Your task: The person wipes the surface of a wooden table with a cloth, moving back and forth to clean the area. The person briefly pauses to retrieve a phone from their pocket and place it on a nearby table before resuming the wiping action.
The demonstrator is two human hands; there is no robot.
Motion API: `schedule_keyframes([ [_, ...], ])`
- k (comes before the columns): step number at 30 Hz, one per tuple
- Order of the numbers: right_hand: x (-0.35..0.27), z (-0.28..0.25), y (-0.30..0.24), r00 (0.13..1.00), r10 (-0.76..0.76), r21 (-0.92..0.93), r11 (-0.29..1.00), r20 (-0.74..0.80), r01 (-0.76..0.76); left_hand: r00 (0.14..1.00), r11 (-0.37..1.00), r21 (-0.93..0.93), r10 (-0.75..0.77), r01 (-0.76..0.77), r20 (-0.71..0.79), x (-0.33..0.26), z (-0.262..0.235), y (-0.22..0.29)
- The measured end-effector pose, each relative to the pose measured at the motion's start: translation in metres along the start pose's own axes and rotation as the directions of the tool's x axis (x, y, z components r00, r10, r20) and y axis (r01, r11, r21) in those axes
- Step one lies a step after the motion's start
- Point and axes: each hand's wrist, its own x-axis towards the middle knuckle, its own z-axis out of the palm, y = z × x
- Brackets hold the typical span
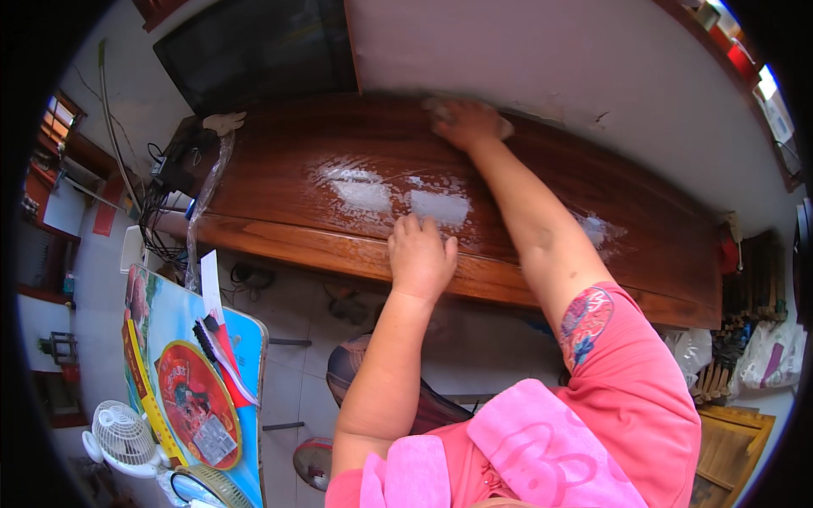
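A long dark-brown wooden tabletop [279, 173] stretches in front of me, against the wall. My right hand [467, 124] reaches to its far edge and presses down on a cloth [506, 129], dull and greyish, which shows at the sides of the hand; motion slightly smears the fingers. On the front edge of the wood lies my left hand [421, 258], its fingers flat and holding nothing. Just beyond its fingertips is a whitish shiny patch [440, 206], wet-looking or glare. Another such patch [597, 229] appears to the right of my right forearm.
A dark television screen [262, 55] stands at the back left, near a pale glove-like item [223, 123] and black cables [159, 216]. At lower left, a blue board [246, 326] bears a red round fan [199, 402] and a small white electric fan [125, 436]. Plastic bags [771, 356] hang at right.
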Motion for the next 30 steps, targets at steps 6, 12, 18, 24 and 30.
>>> schedule_keyframes([
  [6, 0.025, 0.015, -0.098, 0.954, -0.299, 0.123, 0.947, -0.005, 0.298, 0.999, 1.0, 0.026, -0.009, 0.01, -0.045, 0.008, 0.008, 0.002],
  [12, 0.005, 0.008, -0.013, 0.976, -0.218, 0.142, 0.965, -0.019, 0.219, 0.999, 0.996, 0.094, -0.008, 0.011, -0.031, 0.013, 0.012, 0.003],
  [18, -0.068, -0.016, 0.175, 0.987, 0.154, -0.052, 0.986, -0.05, -0.157, 1.0, 0.99, 0.142, 0.011, -0.01, -0.006, 0.012, 0.018, 0.004],
  [24, -0.208, -0.07, 0.35, 0.778, 0.628, 0.023, 0.778, -0.018, -0.628, 1.0, 0.997, 0.072, 0.014, -0.014, 0.003, 0.003, 0.014, -0.006],
  [30, -0.302, -0.074, 0.388, 0.587, 0.778, -0.174, 0.56, -0.226, -0.81, 0.999, 0.999, -0.027, 0.035, -0.034, 0.01, -0.011, 0.007, -0.014],
])
